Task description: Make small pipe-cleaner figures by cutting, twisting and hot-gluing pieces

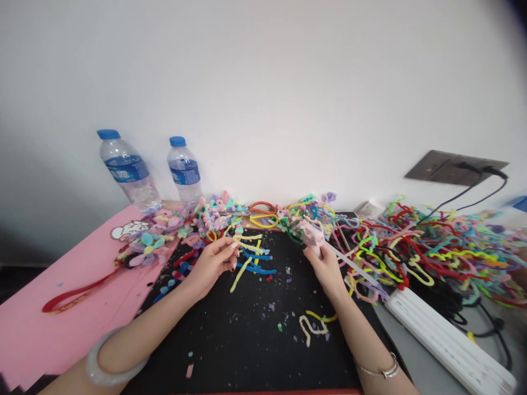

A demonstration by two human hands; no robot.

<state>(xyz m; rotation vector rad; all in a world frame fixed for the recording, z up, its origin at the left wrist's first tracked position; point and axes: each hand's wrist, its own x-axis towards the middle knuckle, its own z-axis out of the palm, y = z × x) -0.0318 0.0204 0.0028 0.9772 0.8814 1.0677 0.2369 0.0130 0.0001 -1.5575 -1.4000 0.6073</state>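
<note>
My left hand (213, 264) pinches a pale yellow pipe cleaner (249, 237) between thumb and fingers above the black mat (247, 340). Just right of those fingertips lie blue pipe cleaners (257, 270) and more yellow ones, partly crossing. In my right hand (328, 270) is a pink hot glue gun (313, 236), its front pointing away from me. Its pale cord (356, 266) trails to the right. A pale, bent pipe cleaner (305, 328) and a yellow one rest on the mat below my right hand. Small coloured scraps are scattered between my hands.
Scissors with red and yellow handles (263, 221) lie at the back. Two water bottles (184, 173) stand by the wall. Fuzzy flowers (150, 244) and a red strap (78, 293) lie on pink board (28, 323). Tangled pipe cleaners (444, 247) and a white power strip (448, 343) are right.
</note>
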